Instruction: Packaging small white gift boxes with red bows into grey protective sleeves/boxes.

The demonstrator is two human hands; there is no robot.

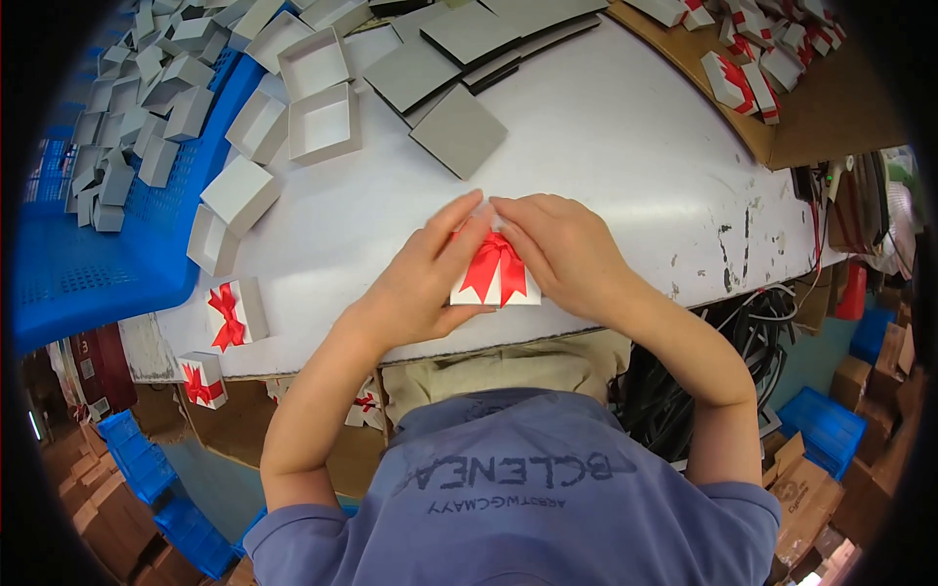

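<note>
Left hand (pixel 430 278): fingers pressed on the left side of the small white box (pixel 496 285), it seems to keep it steady.
Right hand (pixel 562 249): fingertips pinching at the top edge (above the red bow (pixel 493 264)).
Box: on the white table (pixel 606 146), near its front edge, between both hands.

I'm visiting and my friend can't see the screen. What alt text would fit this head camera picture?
Two bare hands, left hand and right hand, hold a small white gift box with a red bow on a white table. Open white box halves and grey boards lie beyond; a blue crate is at the left.
</note>
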